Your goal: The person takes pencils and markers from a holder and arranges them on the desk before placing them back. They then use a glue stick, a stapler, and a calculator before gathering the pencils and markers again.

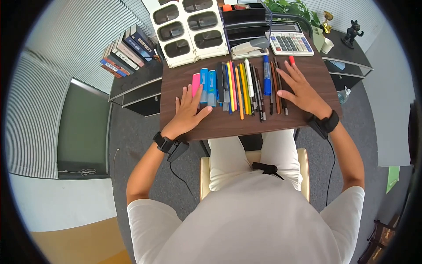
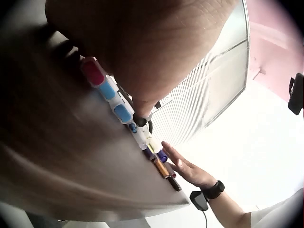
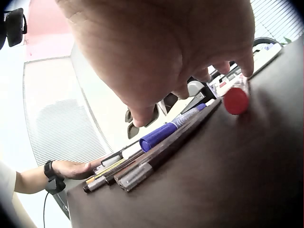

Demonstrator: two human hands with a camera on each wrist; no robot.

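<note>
Pencils point(image 1: 241, 97), a white marker point(image 1: 249, 78), a blue marker point(image 1: 267, 75) and highlighters lie side by side across the brown table point(image 1: 220, 126). At the row's left end, the left hand point(image 1: 185, 115) has its fingers spread beside the pink highlighter point(image 1: 195, 82) and two blue highlighters point(image 1: 212, 86). The right hand point(image 1: 305, 93) is spread at the other end, near dark pencils point(image 1: 278, 90) and a red-ended marker point(image 3: 236, 100), which is mostly hidden under it in the head view. Neither hand grips anything; whether the palms touch the table, I cannot tell.
Behind the row stand a white holder point(image 1: 190, 33) with dark compartments, a stapler point(image 1: 250, 47), a calculator point(image 1: 290, 43) and a black organizer point(image 1: 241, 28). Books point(image 1: 127, 50) are on the left cabinet; a paper cup point(image 1: 327, 45) and black figurine point(image 1: 352, 33) are at the right.
</note>
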